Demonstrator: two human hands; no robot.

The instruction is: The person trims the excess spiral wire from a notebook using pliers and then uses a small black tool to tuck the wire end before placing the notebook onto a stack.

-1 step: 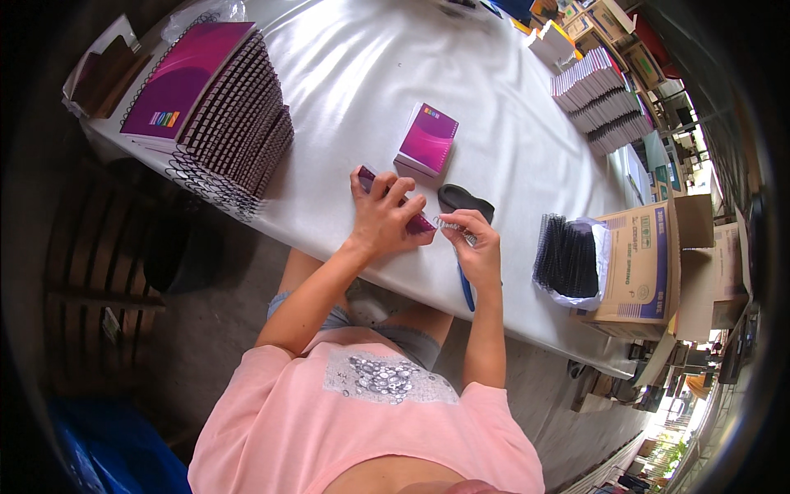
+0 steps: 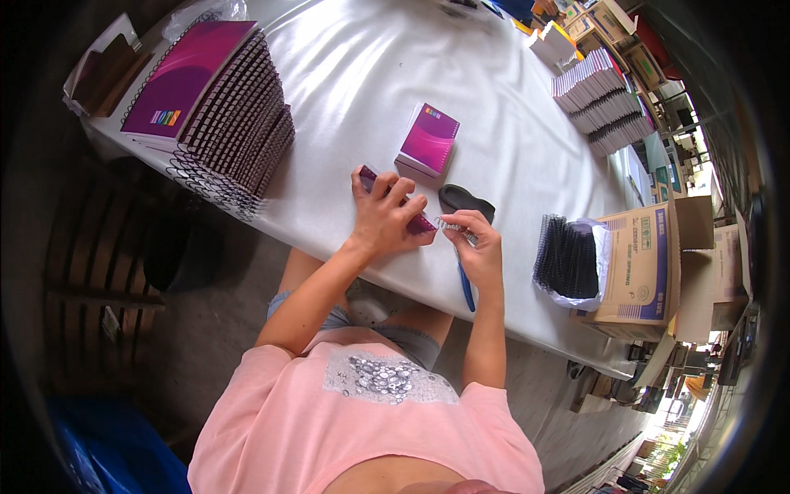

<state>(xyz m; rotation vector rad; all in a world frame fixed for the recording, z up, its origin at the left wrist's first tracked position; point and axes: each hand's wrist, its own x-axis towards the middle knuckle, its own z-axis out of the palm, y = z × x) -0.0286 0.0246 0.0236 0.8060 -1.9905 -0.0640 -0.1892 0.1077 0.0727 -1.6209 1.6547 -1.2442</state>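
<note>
— What packages lie on the white-covered tabletop?

— At the right edge stands an open brown cardboard box with a blue panel on its side. Leaning against it is a torn white plastic bag of black wire binding coils; too many coils to count. More cardboard boxes sit at the far end, blurred.

— And the notebooks?

— One small magenta spiral-bound notebook lies alone, mid-table, beyond the hands. At the left corner is a fanned stack of large purple-covered spiral notebooks, its top cover bearing a small multicoloured label; the number cannot be told. On the far right are three rows of pale stacked booklets.

— What are the hands doing?

— The left hand is closed around a small purple-covered booklet, fingers curled over it, near the table's front edge. The right hand pinches a short silver wire binding coil between thumb and fingertips, touching the booklet's end.

— Anything close by?

— A black curved object lies just behind the right hand, and a blue handle sticks out below the right hand over the table's edge; what it belongs to is hidden. Nothing lies between the hands and the lone notebook.

— Below the tabletop?

— The person's pink shirt and a grey floor.
</note>
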